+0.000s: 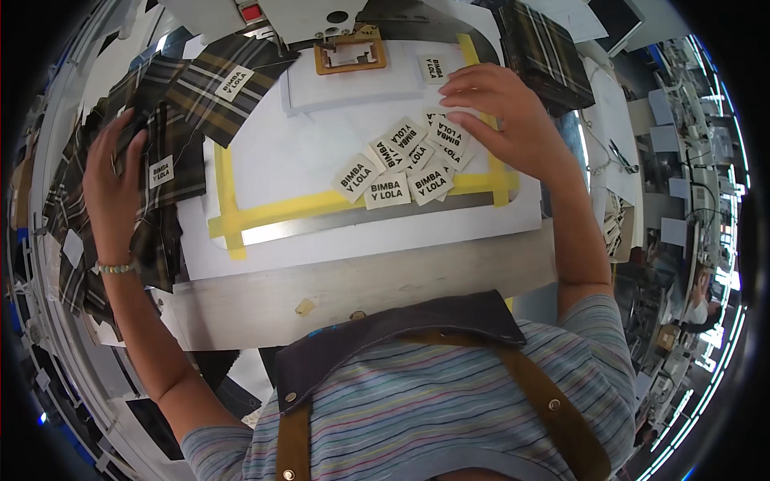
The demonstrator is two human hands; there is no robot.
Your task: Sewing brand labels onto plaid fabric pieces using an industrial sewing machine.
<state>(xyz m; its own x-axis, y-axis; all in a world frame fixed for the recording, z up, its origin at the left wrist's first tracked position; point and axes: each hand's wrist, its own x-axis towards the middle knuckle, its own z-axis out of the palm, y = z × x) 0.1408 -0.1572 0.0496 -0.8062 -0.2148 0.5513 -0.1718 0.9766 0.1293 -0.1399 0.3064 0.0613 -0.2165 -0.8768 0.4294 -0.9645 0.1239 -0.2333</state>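
My left hand (112, 172) rests over a heap of dark plaid fabric pieces (180, 132), its fingers spread and nothing visibly gripped. Two of those pieces carry white labels (235, 82) with dark print. On the right, my right hand (509, 120) hovers open above the white work surface, thumb and fingers apart. Its fingertips are beside a single white label (434, 69). Below them lies a loose pile of white labels (388, 190), several overlapping. Beyond the hands, a sewing machine head (309, 20) stands over an orange-edged clamp frame (350, 58).
Yellow tape (297, 210) borders the work surface. Folded plaid fabric (545, 56) is stacked at the far right. Scissors (622, 158) lie on the right side table, near a box of labels (614, 224). A pale table edge (449, 268) runs close to my body.
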